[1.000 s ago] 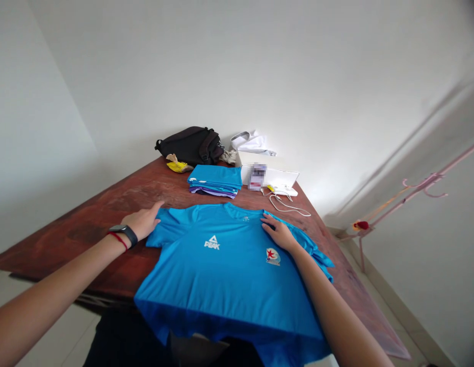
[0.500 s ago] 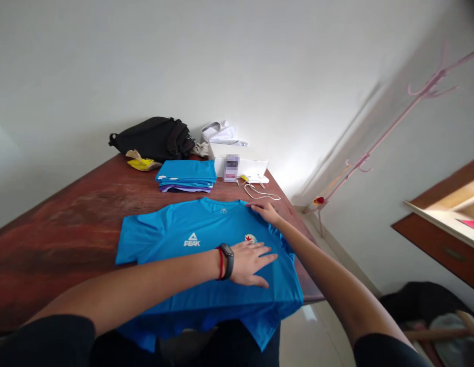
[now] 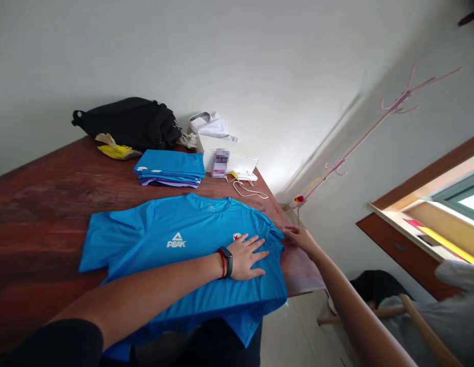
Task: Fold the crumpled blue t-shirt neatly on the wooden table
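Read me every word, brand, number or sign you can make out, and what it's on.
"PEAK", under a triangular logo: chest of the blue shirt.
Collar print: too small to read.
Red-star emblem: partly behind the left hand, unreadable.
Pixelated upright item by the white box: unreadable.

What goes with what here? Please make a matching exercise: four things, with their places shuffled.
1. Folded blue and purple fabric stack
2. Bulky black fabric bag
3. Bare left hand
4. Bare right hand

A. At the bunched sleeve of the blue fabric T-shirt
B. Near the white wall
C. Spread over the T-shirt's chest
D. On the dark red table, between T-shirt and bag

Right pairs: 1-D; 2-B; 3-C; 4-A.
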Demonstrator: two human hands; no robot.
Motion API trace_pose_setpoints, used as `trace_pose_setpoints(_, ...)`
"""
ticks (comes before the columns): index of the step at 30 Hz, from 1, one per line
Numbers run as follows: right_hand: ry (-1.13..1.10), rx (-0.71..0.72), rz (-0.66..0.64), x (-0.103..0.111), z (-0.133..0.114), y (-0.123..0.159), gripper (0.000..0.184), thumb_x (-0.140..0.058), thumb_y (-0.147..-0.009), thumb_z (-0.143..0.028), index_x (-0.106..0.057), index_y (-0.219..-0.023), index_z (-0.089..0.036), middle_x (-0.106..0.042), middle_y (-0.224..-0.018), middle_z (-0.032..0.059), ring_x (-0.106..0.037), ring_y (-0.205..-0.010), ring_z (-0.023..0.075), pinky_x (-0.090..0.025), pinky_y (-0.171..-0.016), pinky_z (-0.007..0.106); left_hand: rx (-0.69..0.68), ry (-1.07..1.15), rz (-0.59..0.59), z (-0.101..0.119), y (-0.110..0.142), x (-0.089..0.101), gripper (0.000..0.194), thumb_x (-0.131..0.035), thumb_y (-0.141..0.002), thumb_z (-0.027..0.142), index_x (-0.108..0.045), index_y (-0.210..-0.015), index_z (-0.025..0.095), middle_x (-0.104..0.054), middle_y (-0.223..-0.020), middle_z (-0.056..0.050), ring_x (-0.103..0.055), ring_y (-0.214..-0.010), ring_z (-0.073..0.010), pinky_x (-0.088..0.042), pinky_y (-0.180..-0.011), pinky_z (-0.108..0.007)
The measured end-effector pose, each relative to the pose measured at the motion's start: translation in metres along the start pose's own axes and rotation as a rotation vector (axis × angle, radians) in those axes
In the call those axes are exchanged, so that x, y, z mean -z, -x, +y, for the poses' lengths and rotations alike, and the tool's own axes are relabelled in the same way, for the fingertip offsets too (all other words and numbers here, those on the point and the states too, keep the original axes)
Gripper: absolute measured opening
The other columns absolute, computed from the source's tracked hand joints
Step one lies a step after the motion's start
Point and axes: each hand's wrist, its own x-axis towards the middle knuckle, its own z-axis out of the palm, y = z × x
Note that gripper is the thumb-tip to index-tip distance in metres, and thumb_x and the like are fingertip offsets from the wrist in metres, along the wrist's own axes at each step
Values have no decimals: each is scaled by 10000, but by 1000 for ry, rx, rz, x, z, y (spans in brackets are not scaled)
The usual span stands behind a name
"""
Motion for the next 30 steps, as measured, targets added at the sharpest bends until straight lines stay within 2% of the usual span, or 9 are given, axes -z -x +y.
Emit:
trace_pose_setpoints(2,-53,-32,-116,3,-5,-3,470,-650,-800,-562,-740,-1022,-157,-762,-773,72,-697,-645,216,-510,-519,277,0,2,7,0,0,1,668,-400,-966,626,-437,-1497,222,-277,-1617,-161,-245,-1491,-361,-183,-1177,-615)
trace_pose_setpoints(5,-106,-66,-315,9,-16,-10,413,-757,-723,-546,-681,-681,-142,-660,-568,18,-553,-493,131,-379,-434,218,-5,2,21,1,0,1,669,-381,-971,630,-432,-1502,225,-276,-1617,-165,-252,-1486,-370,-192,-1171,-622)
trace_pose_setpoints(8,-242,-125,-395,15,-21,-16,408,-822,-670,-490,-620,-576,-148,-603,-513,-6,-506,-473,106,-377,-442,207,-11,-6,18,0,1,-1,681,-360,-973,639,-425,-1506,221,-272,-1617,-169,-251,-1485,-377,-198,-1165,-629)
trace_pose_setpoints(13,-547,-172,-256,16,-22,-22,321,-761,-729,-489,-695,-831,-191,-748,-869,61,-690,-790,203,-566,-709,293,-16,-18,29,-1,0,-4,664,-356,-976,635,-421,-1507,242,-286,-1614,-156,-261,-1484,-368,-199,-1163,-619)
trace_pose_setpoints(15,-660,-182,-161,12,-21,-24,286,-746,-738,-456,-673,-837,-199,-741,-854,52,-692,-787,205,-580,-742,318,-16,-17,37,-1,0,-4,663,-363,-975,631,-423,-1507,240,-287,-1614,-158,-262,-1482,-371,-197,-1161,-619)
trace_pose_setpoints(18,-707,-193,-49,3,-18,-28,268,-737,-741,-443,-635,-817,-207,-686,-704,1,-648,-637,169,-565,-619,284,-8,-12,36,-1,0,-5,661,-374,-969,629,-428,-1505,245,-283,-1617,-149,-260,-1482,-374,-188,-1162,-620)
trace_pose_setpoints(21,-697,-206,52,-5,-15,-33,305,-752,-728,-468,-620,-814,-207,-613,-594,-39,-572,-515,133,-484,-475,232,-7,-6,26,-1,0,-4,660,-381,-964,632,-431,-1504,256,-281,-1621,-135,-254,-1485,-371,-183,-1165,-615)
trace_pose_setpoints(23,-685,-208,112,-9,-12,-34,320,-764,-713,-470,-613,-805,-203,-590,-563,-51,-539,-479,116,-448,-444,215,-9,-2,26,0,0,-3,663,-384,-963,632,-432,-1503,251,-277,-1621,-139,-253,-1485,-372,-181,-1167,-616)
trace_pose_setpoints(30,-624,-199,150,-9,-5,-16,364,-760,-684,-502,-595,-796,-197,-441,-419,-92,-373,-325,82,-277,-323,199,-22,13,14,-1,1,-1,683,-404,-944,653,-434,-1500,258,-285,-1623,-115,-231,-1491,-379,-165,-1170,-635)
